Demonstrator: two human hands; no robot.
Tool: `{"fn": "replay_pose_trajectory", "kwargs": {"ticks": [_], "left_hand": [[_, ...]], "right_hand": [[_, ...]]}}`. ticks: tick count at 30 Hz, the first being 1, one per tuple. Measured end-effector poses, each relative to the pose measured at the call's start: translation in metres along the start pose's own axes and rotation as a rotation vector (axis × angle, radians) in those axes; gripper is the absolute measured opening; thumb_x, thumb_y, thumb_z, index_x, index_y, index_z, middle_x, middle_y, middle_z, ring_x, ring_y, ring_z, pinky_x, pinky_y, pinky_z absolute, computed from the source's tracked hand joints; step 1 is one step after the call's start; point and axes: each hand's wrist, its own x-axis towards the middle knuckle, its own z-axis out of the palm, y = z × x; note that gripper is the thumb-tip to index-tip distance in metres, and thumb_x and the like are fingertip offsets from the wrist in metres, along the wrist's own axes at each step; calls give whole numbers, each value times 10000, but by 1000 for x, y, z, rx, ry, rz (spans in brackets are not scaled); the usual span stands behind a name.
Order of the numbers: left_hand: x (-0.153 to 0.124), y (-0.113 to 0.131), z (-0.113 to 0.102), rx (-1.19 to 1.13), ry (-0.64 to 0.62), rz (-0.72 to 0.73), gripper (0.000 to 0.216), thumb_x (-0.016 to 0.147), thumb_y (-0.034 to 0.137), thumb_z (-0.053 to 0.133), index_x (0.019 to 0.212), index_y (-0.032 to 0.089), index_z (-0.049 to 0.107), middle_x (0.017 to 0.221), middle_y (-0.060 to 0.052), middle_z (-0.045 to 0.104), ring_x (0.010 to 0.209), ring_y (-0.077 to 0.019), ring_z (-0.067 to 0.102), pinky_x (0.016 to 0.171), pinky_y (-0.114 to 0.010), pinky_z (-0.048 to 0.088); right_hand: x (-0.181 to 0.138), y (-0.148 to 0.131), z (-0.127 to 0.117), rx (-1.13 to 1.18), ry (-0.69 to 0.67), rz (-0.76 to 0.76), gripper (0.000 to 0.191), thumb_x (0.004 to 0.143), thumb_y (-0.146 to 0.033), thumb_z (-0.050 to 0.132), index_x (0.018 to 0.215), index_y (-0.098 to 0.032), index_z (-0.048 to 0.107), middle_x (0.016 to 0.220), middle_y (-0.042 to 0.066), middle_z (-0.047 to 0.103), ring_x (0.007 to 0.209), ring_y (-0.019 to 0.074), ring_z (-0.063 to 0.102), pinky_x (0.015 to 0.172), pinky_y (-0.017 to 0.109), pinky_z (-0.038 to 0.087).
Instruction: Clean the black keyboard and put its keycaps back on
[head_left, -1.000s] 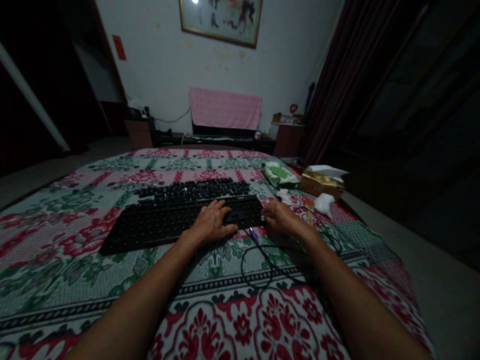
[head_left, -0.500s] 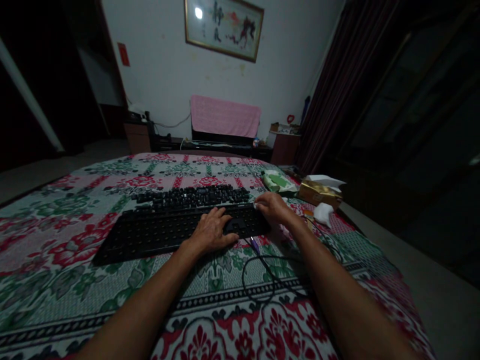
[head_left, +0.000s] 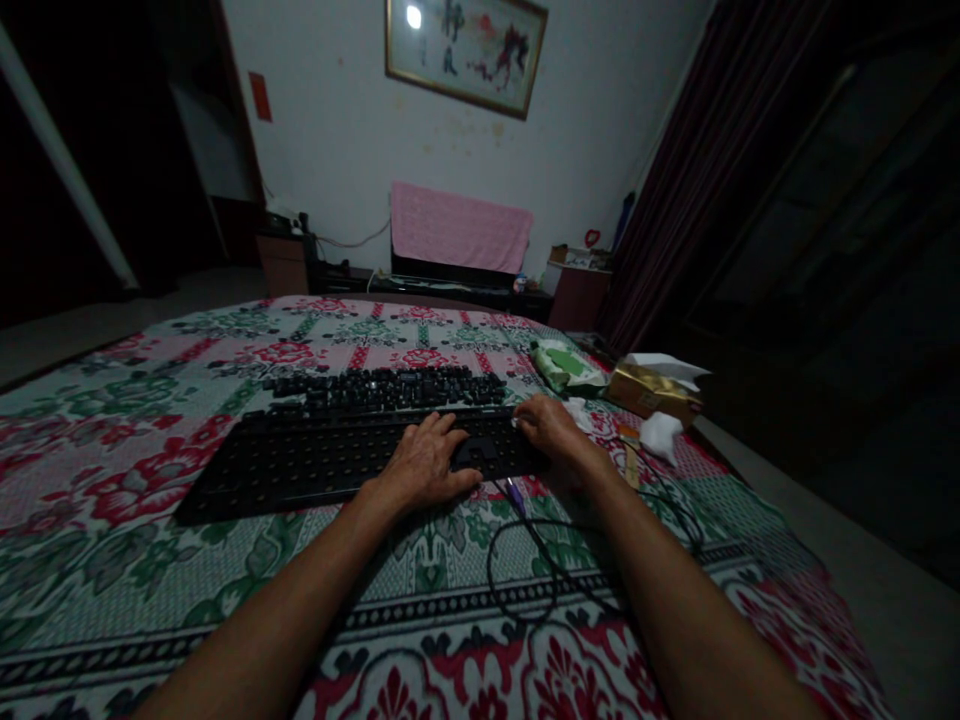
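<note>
- In the head view, your keyboard base [head_left: 300, 470], black with rows of bare key sockets, lies flat across the patterned tablecloth [head_left: 247, 550] in front of you, its long side running left to right.
- Your left hand [head_left: 424, 465] rests on the base right of its middle, fingers spread and extended, thumb set apart toward the near edge; it grips nothing.
- Your right hand [head_left: 553, 430] is at the base's right end, fingers curled in and pinching a small white scrap [head_left: 516, 422]; it is too small for you to tell its material.
- Just beyond the base's far edge, you have loose black keycaps [head_left: 390, 388] heaped in a long band.
- Nearer you than the base, a black cable [head_left: 491, 565] lies looped on the cloth, a small purple piece [head_left: 516, 497] beside it.
- To the right of your right hand lies a crumpled white tissue [head_left: 661, 435], near a gold tissue box [head_left: 649, 390]; a green-and-white wipes packet [head_left: 564, 365] sits left of that box.
</note>
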Motion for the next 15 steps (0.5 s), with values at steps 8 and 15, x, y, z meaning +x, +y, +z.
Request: {"fn": "replay_pose_trajectory", "kwargs": {"ticks": [8, 15], "left_hand": [[0, 1, -3, -17, -21, -5, 619, 718, 615, 426, 1215, 247, 456, 1401, -70, 297, 1282, -315, 227, 989, -480, 247], [0, 1, -3, 16, -18, -2, 631, 718, 618, 423, 1220, 236, 452, 1399, -72, 300, 1280, -307, 235, 994, -466, 250]], "right_hand": [[-4, -1, -14, -18, -122, -25, 255, 732, -154, 478, 908, -174, 662, 880, 69, 635, 782, 160, 564, 659, 206, 386], [-2, 0, -13, -73, -122, -48, 266, 733, -172, 474, 929, -178, 655, 886, 73, 635, 799, 170, 564, 662, 211, 385]]}}
